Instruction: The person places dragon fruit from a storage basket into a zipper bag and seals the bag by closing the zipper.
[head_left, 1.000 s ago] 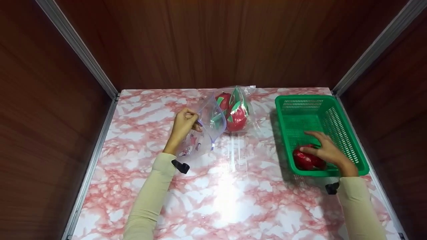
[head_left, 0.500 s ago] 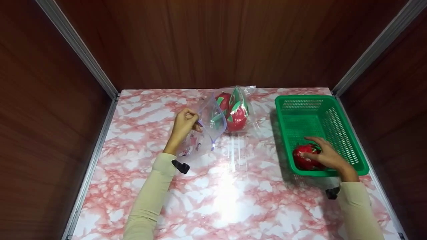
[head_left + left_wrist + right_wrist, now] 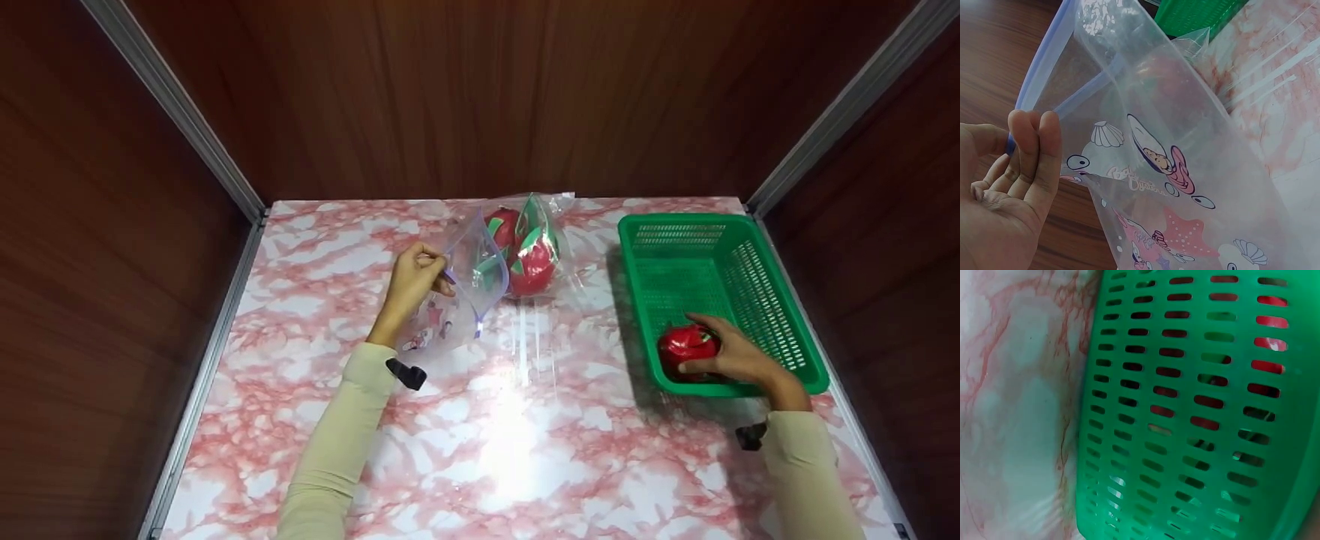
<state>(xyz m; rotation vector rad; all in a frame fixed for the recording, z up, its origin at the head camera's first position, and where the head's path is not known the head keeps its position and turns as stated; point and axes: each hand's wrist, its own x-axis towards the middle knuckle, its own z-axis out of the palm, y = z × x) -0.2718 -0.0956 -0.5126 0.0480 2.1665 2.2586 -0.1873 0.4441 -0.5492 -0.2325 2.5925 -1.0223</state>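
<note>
In the head view my left hand [image 3: 421,279] pinches the purple zip edge of a clear zip bag [image 3: 491,307], whose mouth stands spread apart. Shell and starfish prints cover this zip bag [image 3: 1185,185] in the left wrist view, where thumb and fingers of my left hand [image 3: 1022,169] meet at its edge. Just right of it, red-and-green dragon fruits [image 3: 534,262] lie under clear plastic. My right hand [image 3: 731,352] reaches into the green basket [image 3: 631,300], thumb and fingers curled round a shiny red dragon fruit [image 3: 688,343] near its front left corner.
The pink-and-white marbled tabletop [image 3: 585,450] has dark wooden panels [image 3: 480,97] behind and beside it, with metal strips at the corners. The right wrist view is mostly filled by the slotted basket wall [image 3: 1185,399], red showing through some slots.
My right hand has lowered onto the red dragon fruit in the basket, closed round it and turned it slightly. My left hand and the bag have stayed in place.
</note>
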